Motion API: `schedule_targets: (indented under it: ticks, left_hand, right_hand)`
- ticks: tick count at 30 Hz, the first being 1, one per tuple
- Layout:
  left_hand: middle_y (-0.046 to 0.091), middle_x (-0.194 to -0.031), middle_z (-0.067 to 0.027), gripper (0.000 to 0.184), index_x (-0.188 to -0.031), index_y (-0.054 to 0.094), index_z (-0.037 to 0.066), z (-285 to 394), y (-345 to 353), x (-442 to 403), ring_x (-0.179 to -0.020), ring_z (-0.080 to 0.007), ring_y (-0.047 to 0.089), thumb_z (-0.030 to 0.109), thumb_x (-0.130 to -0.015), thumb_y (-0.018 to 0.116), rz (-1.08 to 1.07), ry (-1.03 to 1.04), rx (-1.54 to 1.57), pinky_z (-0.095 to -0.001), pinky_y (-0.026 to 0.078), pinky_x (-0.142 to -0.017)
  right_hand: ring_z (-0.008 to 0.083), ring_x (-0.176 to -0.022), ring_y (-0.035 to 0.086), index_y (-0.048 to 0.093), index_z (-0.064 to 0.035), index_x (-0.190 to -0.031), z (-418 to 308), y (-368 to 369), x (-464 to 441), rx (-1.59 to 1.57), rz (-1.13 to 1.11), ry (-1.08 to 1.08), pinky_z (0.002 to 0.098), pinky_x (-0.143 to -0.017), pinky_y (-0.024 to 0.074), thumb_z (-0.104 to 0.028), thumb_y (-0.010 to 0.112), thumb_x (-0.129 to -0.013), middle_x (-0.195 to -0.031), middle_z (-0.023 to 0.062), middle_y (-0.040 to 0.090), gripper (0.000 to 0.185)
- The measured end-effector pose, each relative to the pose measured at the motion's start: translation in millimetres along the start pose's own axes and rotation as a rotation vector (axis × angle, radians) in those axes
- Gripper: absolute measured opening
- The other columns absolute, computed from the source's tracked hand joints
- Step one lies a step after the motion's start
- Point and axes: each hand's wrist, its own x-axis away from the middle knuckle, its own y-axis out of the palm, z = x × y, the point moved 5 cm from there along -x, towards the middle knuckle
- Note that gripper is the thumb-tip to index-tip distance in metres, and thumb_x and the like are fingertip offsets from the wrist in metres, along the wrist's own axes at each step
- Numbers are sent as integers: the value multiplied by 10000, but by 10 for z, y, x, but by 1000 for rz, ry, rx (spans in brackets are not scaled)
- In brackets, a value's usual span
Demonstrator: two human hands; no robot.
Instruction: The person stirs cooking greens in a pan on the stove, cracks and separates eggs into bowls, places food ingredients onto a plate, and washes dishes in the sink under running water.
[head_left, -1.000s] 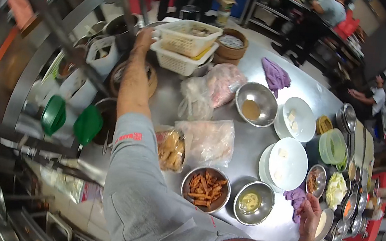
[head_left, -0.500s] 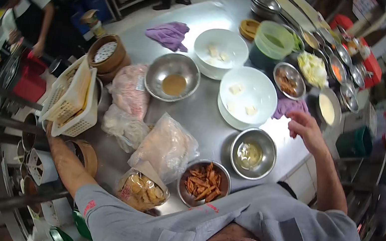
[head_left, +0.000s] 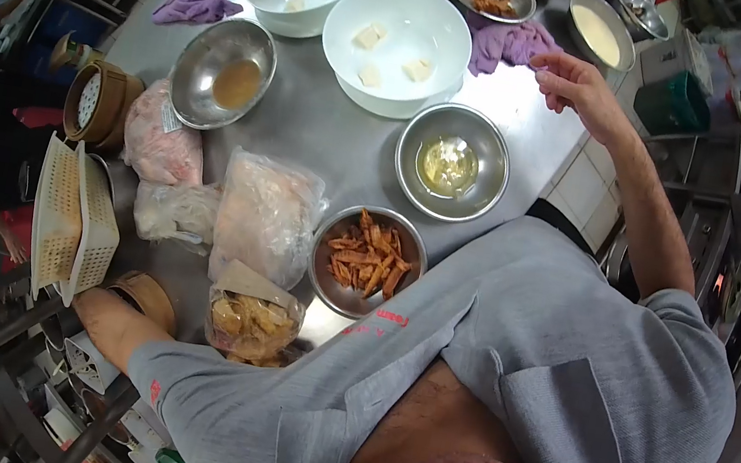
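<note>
My left forearm reaches to the two white perforated plastic baskets at the table's left edge. The left hand is hidden behind their lower end, so its fingers do not show. Over the table's right edge hovers my right hand, fingers loosely bent and apart, holding nothing. It is nearest to a crumpled purple cloth. Close by are a white bowl with pale pieces in it and a steel bowl with a clear yellowish liquid. Near my body stands a steel bowl of reddish-brown strips.
Plastic bags of pale food and a bag of golden-brown pieces lie left of centre. A bamboo steamer stands behind the baskets. A steel bowl of brown liquid sits farther back. Another person's hand shows at left.
My view has turned down, so the table's contents appear higher and farther left. The white baskets now look tipped more upright. My right hand stays raised with nothing in it.
</note>
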Motion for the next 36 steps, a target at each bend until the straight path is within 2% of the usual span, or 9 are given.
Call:
schedule_targets:
  ticks: [13, 16, 19, 20, 23, 25, 30, 33, 36]
  left_hand:
    - [576, -1058, -101, 467, -1139, 521, 9, -409, -557, 239, -961, -226, 556, 114, -720, 698, -168, -226, 765, -360, 482, -812]
    - [580, -1042, -111, 443, -1141, 522, -9, -402, -1009, 408, -904, -219, 569, 164, -764, 677, 66, -8, 1119, -339, 494, -773]
    - [578, -1042, -129, 446, -1105, 521, -53, 532, -1562, 1330, -851, -210, 576, 205, -781, 685, 260, 261, 1348, -286, 494, -746]
    - [560, -1072, -148, 433, -1099, 520, -50, 745, -1732, 1548, -855, -220, 578, 185, -778, 690, 273, 177, 1345, -288, 494, -756]
    - [524, -1124, -163, 479, -1150, 487, -49, 1489, -2079, 2276, -928, -246, 557, 171, -773, 685, 248, 287, 1340, -301, 478, -804]
    - [483, -1168, -184, 567, -1216, 427, -50, 2539, -1901, 2945, -1021, -282, 511, 175, -764, 686, 35, 555, 1327, -329, 453, -857]
    - [539, -1073, -215, 848, -1227, 409, -48, 4253, -623, 4020, -973, -297, 565, 263, -515, 749, -234, 588, 980, -346, 464, -842]
    - [560, -1076, -79, 724, -1134, 539, -10, 5325, 424, 4681, -931, -166, 559, 251, -502, 778, -661, 491, 864, -291, 445, -818]
    - [558, -1092, -85, 644, -1147, 532, -13, 5884, 1395, 5061, -974, -161, 550, 127, -566, 773, -1024, 445, 1095, -291, 453, -838]
  right_hand:
    - [38, -615, 478, 545, -28, -1091, 199, 116, -151, -42, -63, 45, 185, -551, 385, -273, 628, -829, -739, -39, 504, 368]
    - [49, -627, 483, 540, -25, -1111, 153, 161, -205, -173, -22, -36, 190, -561, 394, -188, 615, -831, -752, -34, 511, 333]
    - [55, -652, 501, 549, -52, -1119, -132, 321, -241, -325, -69, -272, 198, -587, 416, -147, 634, -808, -765, -24, 531, 337]
    - [54, -651, 511, 557, -60, -1112, -273, 415, -220, -376, -111, -365, 205, -595, 429, -148, 652, -793, -759, -25, 545, 344]
    - [62, -709, 507, 553, -74, -1137, -832, 711, -44, -220, -196, -647, 212, -632, 434, -62, 655, -765, -819, 1, 524, 386]
    - [77, -768, 511, 542, -93, -1171, -1199, 879, 110, -148, -277, -876, 221, -678, 443, -42, 666, -747, -917, 20, 499, 444]
    - [139, -915, 509, 526, -146, -1219, -1588, 955, 399, -241, -417, -1099, 257, -741, 450, -67, 699, -709, -1138, 48, 431, 544]
    - [182, -988, 502, 523, -138, -1219, -1372, 648, 410, -216, -505, -1101, 278, -781, 453, -60, 712, -676, -1185, 58, 423, 580]
    - [199, -1044, 501, 541, -74, -1161, -775, 148, 202, -97, -545, -985, 305, -839, 449, -47, 715, -652, -1100, 80, 506, 539]
